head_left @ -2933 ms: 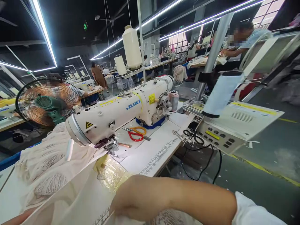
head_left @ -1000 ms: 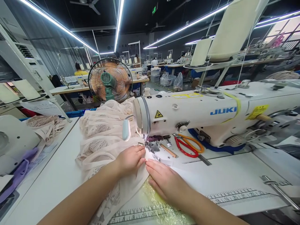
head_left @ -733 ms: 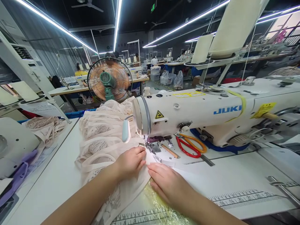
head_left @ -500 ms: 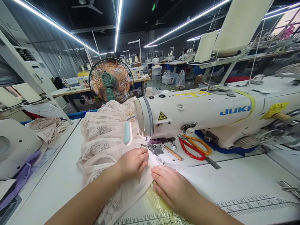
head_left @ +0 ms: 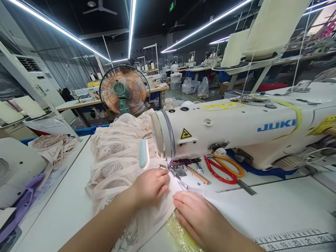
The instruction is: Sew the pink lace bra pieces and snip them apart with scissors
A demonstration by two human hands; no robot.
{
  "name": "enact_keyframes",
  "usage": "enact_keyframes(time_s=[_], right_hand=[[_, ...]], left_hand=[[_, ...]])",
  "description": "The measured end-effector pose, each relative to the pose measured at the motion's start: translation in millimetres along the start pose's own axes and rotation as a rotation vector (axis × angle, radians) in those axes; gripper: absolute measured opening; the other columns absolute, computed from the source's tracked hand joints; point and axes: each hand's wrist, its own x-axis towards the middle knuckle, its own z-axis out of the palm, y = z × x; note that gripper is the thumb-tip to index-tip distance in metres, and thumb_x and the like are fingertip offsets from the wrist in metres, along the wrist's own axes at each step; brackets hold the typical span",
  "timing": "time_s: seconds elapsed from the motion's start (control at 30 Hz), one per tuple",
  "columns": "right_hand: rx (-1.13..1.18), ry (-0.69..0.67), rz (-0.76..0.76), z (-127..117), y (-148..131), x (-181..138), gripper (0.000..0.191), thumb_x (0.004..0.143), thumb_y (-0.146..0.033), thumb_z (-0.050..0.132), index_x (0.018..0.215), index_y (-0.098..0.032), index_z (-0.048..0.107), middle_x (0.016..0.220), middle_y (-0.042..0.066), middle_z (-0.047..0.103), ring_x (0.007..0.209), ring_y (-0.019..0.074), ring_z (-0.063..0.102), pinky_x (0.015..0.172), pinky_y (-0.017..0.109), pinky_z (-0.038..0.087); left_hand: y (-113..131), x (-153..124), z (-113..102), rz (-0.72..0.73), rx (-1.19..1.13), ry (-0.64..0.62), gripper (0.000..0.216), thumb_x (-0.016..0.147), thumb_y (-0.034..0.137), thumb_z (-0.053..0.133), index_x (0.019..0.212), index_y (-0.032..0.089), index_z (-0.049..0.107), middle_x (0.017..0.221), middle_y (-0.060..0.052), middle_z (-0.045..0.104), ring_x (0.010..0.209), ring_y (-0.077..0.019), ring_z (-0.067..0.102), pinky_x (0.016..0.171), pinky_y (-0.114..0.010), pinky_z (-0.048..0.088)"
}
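Observation:
My left hand (head_left: pixel 151 183) lies flat with fingers together on pale beige lace fabric (head_left: pixel 115 164), just in front of the presser foot (head_left: pixel 175 170) of a white JUKI sewing machine (head_left: pixel 236 129). My right hand (head_left: pixel 199 218) rests flat and open on the fabric's right edge, over a yellowish plastic patch (head_left: pixel 175 234) on the table. Both sets of fingertips point toward the needle. The fabric runs under the foot and piles up behind the machine head.
Red-and-orange scissors (head_left: pixel 224 168) and a small wooden-handled tool (head_left: pixel 198 175) lie under the machine arm. A green fan (head_left: pixel 124 91) stands behind the fabric pile. Another machine (head_left: pixel 15 171) and lace (head_left: pixel 49 147) sit left. Thread cones (head_left: pixel 273 28) stand above right. A printed ruler (head_left: pixel 296 241) marks the table edge.
Three seconds ago the view faced right and my forearm crossed the bottom. Since then both hands have settled at the presser foot and stay there; over the last second the view has crept closer.

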Motion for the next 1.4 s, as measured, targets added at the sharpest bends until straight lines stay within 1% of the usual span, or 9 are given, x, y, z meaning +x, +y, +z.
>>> enact_keyframes(time_s=[0.37, 0.63, 0.83, 1.03, 1.13, 1.2, 1.3, 1.33, 1.4], right_hand=[[0.028, 0.018, -0.002, 0.8, 3.3, 0.8, 0.023, 0.083, -0.012, 0.044, 0.097, -0.016, 0.061, 0.098, 0.008, 0.067, 0.089, 0.0233, 0.061, 0.078, 0.037, 0.052], [0.008, 0.033, 0.007, 2.6, 2.5, -0.7, 0.022, 0.081, -0.011, 0.045, 0.095, -0.018, 0.061, 0.097, 0.007, 0.067, 0.089, 0.0223, 0.061, 0.079, 0.035, 0.051], [-0.023, 0.111, -0.003, 2.3, 2.5, 0.3, 0.024, 0.081, -0.009, 0.043, 0.095, -0.016, 0.062, 0.098, 0.009, 0.068, 0.092, 0.0225, 0.062, 0.081, 0.034, 0.053], [-0.061, 0.145, -0.008, 3.3, 5.6, 2.1, 0.026, 0.084, -0.010, 0.041, 0.098, -0.015, 0.063, 0.103, 0.010, 0.068, 0.098, 0.0224, 0.061, 0.086, 0.035, 0.051], [-0.063, 0.172, 0.024, 2.1, 6.2, 2.8, 0.028, 0.084, -0.010, 0.040, 0.097, -0.014, 0.064, 0.100, 0.010, 0.068, 0.096, 0.0232, 0.060, 0.083, 0.036, 0.051], [-0.053, 0.192, 0.062, 0.7, 6.3, 3.7, 0.028, 0.085, -0.010, 0.040, 0.095, -0.015, 0.065, 0.097, 0.010, 0.068, 0.091, 0.0235, 0.060, 0.079, 0.037, 0.051], [-0.040, 0.183, 0.097, -1.1, 6.0, 5.6, 0.026, 0.084, -0.010, 0.042, 0.091, -0.016, 0.066, 0.093, 0.008, 0.069, 0.085, 0.0234, 0.059, 0.074, 0.036, 0.049], [-0.040, 0.170, 0.101, -1.4, 5.8, 6.1, 0.025, 0.083, -0.010, 0.042, 0.090, -0.016, 0.066, 0.092, 0.008, 0.069, 0.084, 0.0235, 0.058, 0.072, 0.035, 0.048], [-0.048, 0.154, 0.106, -1.4, 5.5, 6.5, 0.025, 0.083, -0.010, 0.042, 0.089, -0.017, 0.066, 0.091, 0.008, 0.069, 0.081, 0.0232, 0.057, 0.069, 0.034, 0.047]], left_hand=[[6.2, 0.2, -2.7, -0.041, -0.007, -0.049, 0.033, 0.086, 0.027, 0.044, 0.115, 0.013, 0.052, 0.124, -0.015, 0.053, 0.109, -0.0274, 0.053, 0.092, -0.040, 0.046], [5.1, 0.8, -1.1, -0.033, 0.010, -0.032, 0.032, 0.087, 0.028, 0.043, 0.114, 0.014, 0.053, 0.124, -0.014, 0.054, 0.108, -0.0275, 0.053, 0.092, -0.040, 0.046], [7.7, 3.9, -5.7, -0.048, 0.033, -0.050, 0.033, 0.086, 0.026, 0.044, 0.113, 0.010, 0.054, 0.121, -0.016, 0.054, 0.108, -0.0282, 0.054, 0.092, -0.040, 0.046], [-1.7, 8.6, -7.5, -0.064, 0.050, -0.053, 0.030, 0.087, 0.026, 0.044, 0.113, 0.014, 0.054, 0.122, -0.015, 0.055, 0.107, -0.0271, 0.054, 0.090, -0.040, 0.048], [-5.4, 11.8, -13.0, -0.057, 0.066, -0.061, 0.029, 0.087, 0.026, 0.045, 0.111, 0.014, 0.055, 0.120, -0.013, 0.056, 0.106, -0.0265, 0.055, 0.089, -0.039, 0.048], [-0.4, 12.0, -18.0, -0.043, 0.089, -0.055, 0.024, 0.086, 0.024, 0.045, 0.103, 0.014, 0.059, 0.116, -0.012, 0.058, 0.103, -0.0259, 0.055, 0.088, -0.039, 0.048], [19.7, 5.4, -21.1, -0.033, 0.108, -0.095, 0.019, 0.084, 0.021, 0.045, 0.088, 0.016, 0.062, 0.101, -0.009, 0.062, 0.092, -0.0234, 0.057, 0.081, -0.036, 0.050], [27.7, 1.3, -19.6, -0.024, 0.110, -0.115, 0.018, 0.083, 0.022, 0.047, 0.090, 0.016, 0.063, 0.097, -0.009, 0.063, 0.089, -0.0229, 0.058, 0.080, -0.036, 0.050], [40.4, -7.8, -12.5, 0.017, 0.134, -0.113, 0.026, 0.081, 0.023, 0.050, 0.103, 0.013, 0.061, 0.099, -0.010, 0.063, 0.090, -0.0239, 0.058, 0.081, -0.038, 0.050]])
